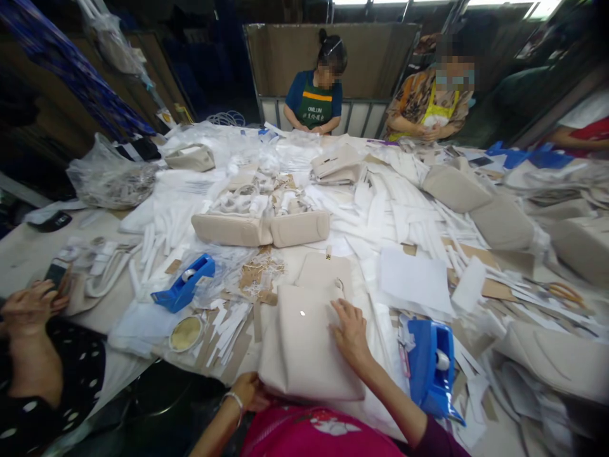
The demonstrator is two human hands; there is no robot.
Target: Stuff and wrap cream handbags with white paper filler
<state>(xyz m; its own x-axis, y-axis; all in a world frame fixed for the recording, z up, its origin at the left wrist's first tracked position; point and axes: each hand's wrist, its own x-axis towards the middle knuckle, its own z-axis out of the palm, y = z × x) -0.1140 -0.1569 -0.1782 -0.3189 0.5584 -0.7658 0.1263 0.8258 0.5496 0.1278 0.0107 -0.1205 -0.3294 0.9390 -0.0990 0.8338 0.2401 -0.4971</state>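
A beige leather bag (304,343) lies flat on the table right in front of me. My right hand (351,331) rests on its right upper part, fingers stretched flat over the leather. My left hand (248,390), with a bracelet on the wrist, grips the bag's near left corner at the table edge, fingers curled under it. A small metal stud shows in the middle of the bag.
Two blue tape dispensers (183,284) (435,368) flank the bag. A round tin (186,332) sits at the left. Beige bags (261,228), white paper strips and cardboard scraps cover the table. Another person's hand (31,304) is at the far left; two people sit across.
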